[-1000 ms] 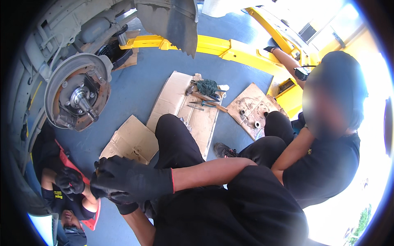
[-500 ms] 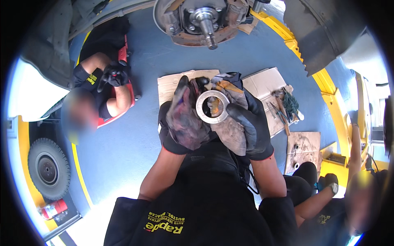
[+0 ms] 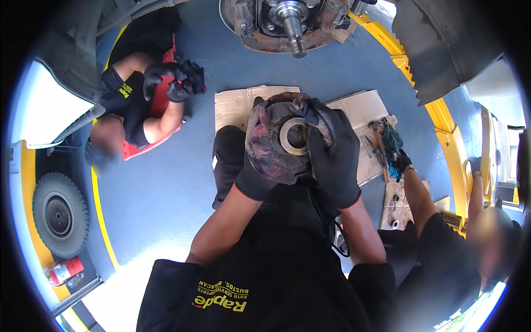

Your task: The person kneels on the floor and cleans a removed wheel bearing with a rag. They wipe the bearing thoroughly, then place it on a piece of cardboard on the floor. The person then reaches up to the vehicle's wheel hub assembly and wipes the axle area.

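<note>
Both of my hands wear black gloves and meet in front of my chest. A stained, purplish-grey rag (image 3: 263,141) is spread over my left hand (image 3: 255,182), which is closed around it and mostly hidden beneath. Against the cloth lies a metal bearing ring (image 3: 284,138), its round hole facing up. My right hand (image 3: 338,160) grips the ring's right side, the thumb near its edge and the fingers curled around a fold of greyish cloth. Ahead, the wheel hub spindle (image 3: 293,27) sticks out above the floor.
Cardboard sheets (image 3: 232,108) lie on the blue floor, one carrying a hammer (image 3: 380,149) and a dark green rag (image 3: 391,139). At right, a co-worker's gloved hand (image 3: 402,163) reaches there. Another person (image 3: 130,94) is on a red creeper at left. A yellow lift arm (image 3: 437,113) curves along the right.
My right hand has turned inward over the ring, and the rag now wraps beneath it. The right co-worker has reached toward the tools; the left person's hands have moved right.
</note>
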The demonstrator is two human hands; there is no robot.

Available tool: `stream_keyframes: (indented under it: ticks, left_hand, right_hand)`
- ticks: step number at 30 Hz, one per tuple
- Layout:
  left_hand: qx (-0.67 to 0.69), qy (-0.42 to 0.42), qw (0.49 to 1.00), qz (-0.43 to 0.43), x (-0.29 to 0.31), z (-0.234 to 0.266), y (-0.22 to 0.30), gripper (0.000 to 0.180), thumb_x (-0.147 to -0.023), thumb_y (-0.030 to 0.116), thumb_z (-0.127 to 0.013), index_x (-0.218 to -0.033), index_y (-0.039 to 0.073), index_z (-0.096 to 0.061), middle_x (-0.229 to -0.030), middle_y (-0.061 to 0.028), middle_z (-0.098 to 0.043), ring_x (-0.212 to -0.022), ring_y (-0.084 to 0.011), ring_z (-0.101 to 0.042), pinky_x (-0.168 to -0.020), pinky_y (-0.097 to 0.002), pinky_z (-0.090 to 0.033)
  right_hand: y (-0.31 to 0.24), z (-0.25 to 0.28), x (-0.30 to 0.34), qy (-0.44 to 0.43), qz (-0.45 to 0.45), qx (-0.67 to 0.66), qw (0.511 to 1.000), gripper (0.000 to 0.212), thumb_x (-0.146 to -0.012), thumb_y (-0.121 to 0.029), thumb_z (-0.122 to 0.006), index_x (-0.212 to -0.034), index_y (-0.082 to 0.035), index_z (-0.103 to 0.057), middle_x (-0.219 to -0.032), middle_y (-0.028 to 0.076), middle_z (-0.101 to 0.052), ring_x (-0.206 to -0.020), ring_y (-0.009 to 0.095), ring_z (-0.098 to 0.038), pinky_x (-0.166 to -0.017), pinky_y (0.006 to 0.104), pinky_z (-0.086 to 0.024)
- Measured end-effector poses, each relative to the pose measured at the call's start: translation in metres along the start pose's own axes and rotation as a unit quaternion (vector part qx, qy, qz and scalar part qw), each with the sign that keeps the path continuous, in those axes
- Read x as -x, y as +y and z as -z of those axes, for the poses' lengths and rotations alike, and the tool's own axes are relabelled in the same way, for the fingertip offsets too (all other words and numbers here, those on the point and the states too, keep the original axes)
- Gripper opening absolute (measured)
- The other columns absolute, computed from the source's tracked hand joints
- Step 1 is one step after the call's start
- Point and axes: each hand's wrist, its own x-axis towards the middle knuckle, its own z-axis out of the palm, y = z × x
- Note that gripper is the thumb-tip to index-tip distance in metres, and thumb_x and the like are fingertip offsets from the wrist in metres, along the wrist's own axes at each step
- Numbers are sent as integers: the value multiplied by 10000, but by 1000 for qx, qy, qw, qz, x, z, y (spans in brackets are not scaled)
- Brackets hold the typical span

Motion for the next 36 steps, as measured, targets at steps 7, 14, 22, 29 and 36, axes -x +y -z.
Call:
stream_keyframes:
  ticks: [7, 14, 22, 29, 36]
  left_hand:
    - [389, -15, 920, 42, 1, -8, -23, 649, -1015, 451, -592, -1483, 7, -515, -1436, -186, -605, -1350, -337, -610, -1178, -495, -503]
    - [234, 21, 971, -37, 2, -26, -27, 487, -1134, 384, -441, -1414, 13, -586, -1417, -152, -638, -1330, -299, -617, -1168, -438, -475]
    - [131, 1, 988, -81, 5, -40, 4, 447, -1128, 324, -465, -1430, 6, -551, -1397, -135, -619, -1319, -272, -596, -1171, -426, -459]
    - [126, 83, 988, -15, 2, -48, 3, 553, -1134, 482, -442, -1364, -2, -577, -1293, -159, -643, -1235, -342, -608, -1137, -499, -491]
    - [85, 86, 992, -21, 4, -39, -11, 548, -1109, 478, -485, -1382, 13, -581, -1307, -150, -652, -1233, -341, -623, -1121, -498, -496]
  right_hand:
    - [-23, 17, -10, 69, 63, 232, 968, 405, -985, -131, -650, -1371, -10, -676, -1219, 210, -643, -1131, 348, -630, -959, 454, -498]
    - [-32, -15, 15, -43, 94, 172, 980, 472, -866, -140, -728, -1329, -52, -705, -1134, 181, -601, -1039, 383, -637, -859, 506, -528]
    - [-36, 17, 13, -103, 160, 92, 977, 459, -792, -102, -805, -1250, -93, -770, -1089, 126, -647, -1006, 355, -660, -827, 467, -557]
    - [-25, 7, 6, -14, 36, 41, 998, 324, -907, -129, -772, -1219, -44, -749, -1122, 109, -695, -995, 281, -710, -872, 408, -581]
    - [-6, 33, -18, 193, -119, -174, 958, 294, -1005, -128, -716, -1252, 33, -714, -1164, 112, -781, -1004, 177, -731, -871, 338, -590]
